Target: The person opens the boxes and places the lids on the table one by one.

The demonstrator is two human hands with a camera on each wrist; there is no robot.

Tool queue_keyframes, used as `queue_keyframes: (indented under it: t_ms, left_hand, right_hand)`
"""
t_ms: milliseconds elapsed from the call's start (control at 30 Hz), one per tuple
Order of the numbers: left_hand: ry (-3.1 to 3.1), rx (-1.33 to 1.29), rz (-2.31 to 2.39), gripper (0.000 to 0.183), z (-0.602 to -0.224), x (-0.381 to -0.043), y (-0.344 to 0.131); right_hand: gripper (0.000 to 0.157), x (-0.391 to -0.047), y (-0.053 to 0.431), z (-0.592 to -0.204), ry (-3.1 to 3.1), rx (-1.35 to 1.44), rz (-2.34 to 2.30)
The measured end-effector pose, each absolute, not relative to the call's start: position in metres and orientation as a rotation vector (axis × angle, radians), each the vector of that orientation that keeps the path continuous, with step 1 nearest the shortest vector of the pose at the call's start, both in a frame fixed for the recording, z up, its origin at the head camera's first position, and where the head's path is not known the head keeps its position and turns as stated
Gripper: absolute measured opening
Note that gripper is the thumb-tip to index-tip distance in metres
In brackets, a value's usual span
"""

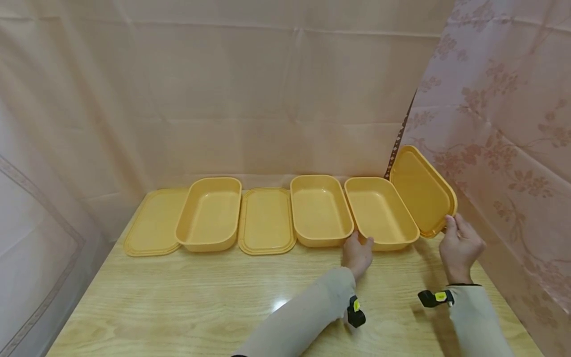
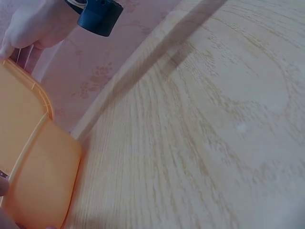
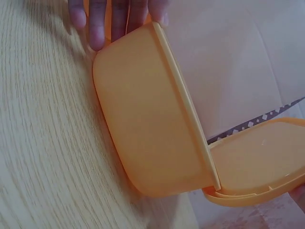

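Note:
My left hand (image 1: 357, 254) holds the near left corner of the rightmost yellow plastic box (image 1: 384, 210), with the thumb at the rim and fingers along the outer wall. In the right wrist view, fingers (image 3: 96, 28) lie against the side of that box (image 3: 147, 114). My right hand (image 1: 461, 245) pinches the lower right corner of a yellow lid (image 1: 421, 191) between thumb and fingers. That lid stands tilted up at the right of the box, its lower edge beside the box's right rim. The box is open and shows nothing inside.
Leftward in the row lie a box (image 1: 322, 208), a flat lid (image 1: 267, 220), another box (image 1: 209, 213) and a flat lid (image 1: 156, 223). They rest on a wooden table (image 1: 200, 302). A beige curtain (image 1: 223, 99) hangs behind, and a flowered cloth (image 1: 513, 124) hangs at the right.

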State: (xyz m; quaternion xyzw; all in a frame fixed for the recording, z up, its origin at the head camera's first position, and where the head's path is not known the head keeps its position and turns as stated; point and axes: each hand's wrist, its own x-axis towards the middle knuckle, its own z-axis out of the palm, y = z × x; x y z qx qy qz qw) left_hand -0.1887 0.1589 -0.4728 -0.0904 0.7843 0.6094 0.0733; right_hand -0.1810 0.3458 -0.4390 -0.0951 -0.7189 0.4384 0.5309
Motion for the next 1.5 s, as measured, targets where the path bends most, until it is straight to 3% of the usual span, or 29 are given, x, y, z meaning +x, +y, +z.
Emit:
queue_keyframes:
  t_ms: [467,900,1133,1500]
  left_hand:
    - [2.340,-0.279,1.840,0.054,-0.470,-0.188,0.159]
    - [2.343,-0.302,1.826,0.054,-0.469,-0.189,0.160]
    - [2.348,-0.298,1.830,0.053,-0.468,-0.189,0.159]
    - [2.336,-0.280,1.841,0.054,-0.468,-0.188,0.158]
  right_hand:
    - [0.026,-0.181,0.357,-0.444,-1.652,-0.434,1.323]
    - [0.023,-0.182,0.368,-0.447,-1.340,-0.438,1.679]
    - [0.012,-0.182,0.373,-0.450,-1.298,-0.474,1.710]
    - [0.010,-0.185,0.379,-0.453,-1.148,-0.561,1.833]
